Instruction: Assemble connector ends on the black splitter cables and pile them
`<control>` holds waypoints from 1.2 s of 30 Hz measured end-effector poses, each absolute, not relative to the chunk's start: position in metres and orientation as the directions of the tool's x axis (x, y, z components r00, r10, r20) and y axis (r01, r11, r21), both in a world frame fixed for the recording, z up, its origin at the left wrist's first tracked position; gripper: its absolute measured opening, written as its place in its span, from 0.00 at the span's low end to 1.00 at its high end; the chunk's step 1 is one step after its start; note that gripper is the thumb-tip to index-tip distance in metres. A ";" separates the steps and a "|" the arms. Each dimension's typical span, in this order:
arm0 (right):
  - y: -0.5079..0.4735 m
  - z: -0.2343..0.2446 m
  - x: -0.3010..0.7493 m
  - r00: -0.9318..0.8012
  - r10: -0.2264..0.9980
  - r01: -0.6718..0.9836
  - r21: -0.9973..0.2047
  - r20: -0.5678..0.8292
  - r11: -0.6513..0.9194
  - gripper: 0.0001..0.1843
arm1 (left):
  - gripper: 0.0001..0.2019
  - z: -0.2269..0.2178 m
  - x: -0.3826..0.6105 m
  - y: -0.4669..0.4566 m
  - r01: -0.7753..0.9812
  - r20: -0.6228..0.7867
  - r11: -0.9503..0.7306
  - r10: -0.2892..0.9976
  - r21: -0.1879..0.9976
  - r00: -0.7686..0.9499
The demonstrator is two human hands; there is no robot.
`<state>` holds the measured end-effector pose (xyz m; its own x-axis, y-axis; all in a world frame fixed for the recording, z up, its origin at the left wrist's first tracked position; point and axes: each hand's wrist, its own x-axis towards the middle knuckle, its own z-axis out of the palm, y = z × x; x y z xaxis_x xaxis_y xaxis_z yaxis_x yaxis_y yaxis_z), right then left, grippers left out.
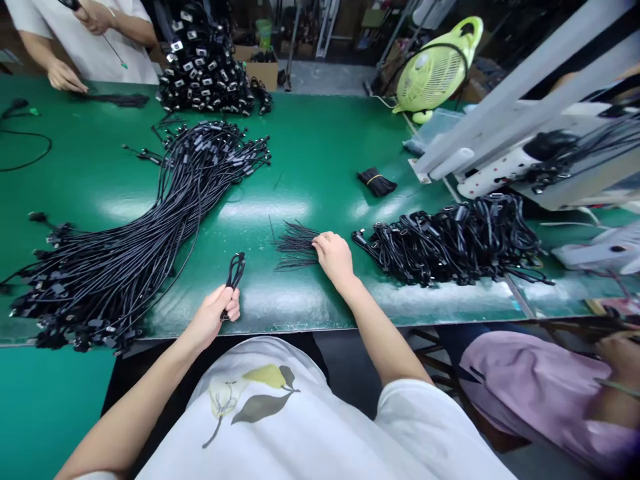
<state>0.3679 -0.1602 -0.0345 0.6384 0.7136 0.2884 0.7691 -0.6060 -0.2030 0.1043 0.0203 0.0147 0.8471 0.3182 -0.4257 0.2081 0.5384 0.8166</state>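
Observation:
My left hand (pixel 213 317) is closed around a black cable (pixel 235 273) folded into a small coil, held just above the table's near edge. Fingertips pinched together, my right hand (pixel 334 259) is at the right end of a loose spread of thin black twist ties (pixel 296 247). How many ties are between those fingers is hidden. To the left lies a large heap of long black cables (pixel 150 233) with connectors at both ends. Right of my right hand is a pile of black cables folded into bundles (pixel 445 243).
A banded bundle of black ties (pixel 377 182) lies farther back on the green table (pixel 315 147). Behind stand a stack of cable coils (pixel 200 67) and a green fan (pixel 435 70). A co-worker's hand (pixel 67 77) is at far left. Another person in pink (pixel 530 380) sits at right.

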 end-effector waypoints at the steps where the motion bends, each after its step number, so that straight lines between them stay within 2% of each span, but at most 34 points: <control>1: -0.161 -0.032 0.366 0.661 0.693 0.749 -0.207 0.287 -0.629 0.14 | 0.21 0.015 0.105 0.020 0.210 -0.424 0.542 0.306 0.814 0.852; 4: -0.160 -0.019 0.354 0.699 0.641 0.714 -0.273 0.317 -0.645 0.15 | 0.21 0.016 0.111 0.017 0.207 -0.399 0.543 0.264 0.814 0.878; 6: -0.154 -0.009 0.334 0.677 0.652 0.733 -0.393 0.342 -0.555 0.15 | 0.20 0.017 0.116 0.012 0.188 -0.364 0.548 0.233 0.815 0.902; 10: -0.134 0.007 0.275 0.468 0.848 0.721 -0.662 0.248 -0.204 0.12 | 0.23 0.020 0.127 0.004 0.121 -0.308 0.594 0.224 0.795 0.925; 12: -0.126 0.011 0.250 0.394 0.889 0.721 -0.678 0.234 -0.141 0.11 | 0.25 0.018 0.129 0.004 0.106 -0.301 0.592 0.240 0.799 0.923; 14: -0.121 0.014 0.236 0.356 0.887 0.819 -0.555 0.294 -0.145 0.12 | 0.25 0.015 0.129 0.007 0.102 -0.284 0.530 0.274 0.842 0.919; 16: -0.116 0.018 0.232 0.229 0.903 0.942 -0.318 0.364 -0.110 0.13 | 0.23 0.012 0.128 0.014 0.124 -0.261 0.394 0.315 0.910 0.913; 19: -0.108 0.026 0.237 -0.141 0.914 0.989 0.016 0.382 0.146 0.15 | 0.18 0.010 0.122 0.024 0.247 -0.296 0.202 0.269 0.948 0.916; 21: -0.104 0.035 0.241 -0.350 0.878 0.937 0.139 0.326 0.321 0.15 | 0.16 0.010 0.116 0.029 0.305 -0.330 0.150 0.187 0.940 0.925; 24: -0.099 0.047 0.240 -0.487 0.854 0.865 0.233 0.182 0.444 0.14 | 0.15 0.012 0.106 0.033 0.384 -0.406 0.250 0.040 0.889 0.913; 27: -0.098 0.056 0.234 -0.558 0.825 0.798 0.334 0.092 0.503 0.13 | 0.14 0.014 0.102 0.035 0.494 -0.503 0.430 -0.102 0.755 0.858; 29: -0.098 0.060 0.228 -0.582 0.811 0.753 0.415 0.056 0.511 0.11 | 0.15 0.017 0.103 0.036 0.523 -0.527 0.492 -0.146 0.696 0.838; 32: -0.096 0.065 0.219 -0.525 0.851 0.737 0.486 -0.025 0.469 0.09 | 0.19 0.021 0.103 0.036 0.538 -0.543 0.549 -0.173 0.640 0.822; 36: -0.093 0.070 0.217 -0.518 0.850 0.736 0.454 -0.101 0.502 0.09 | 0.21 0.021 0.099 0.036 0.571 -0.574 0.576 -0.203 0.585 0.793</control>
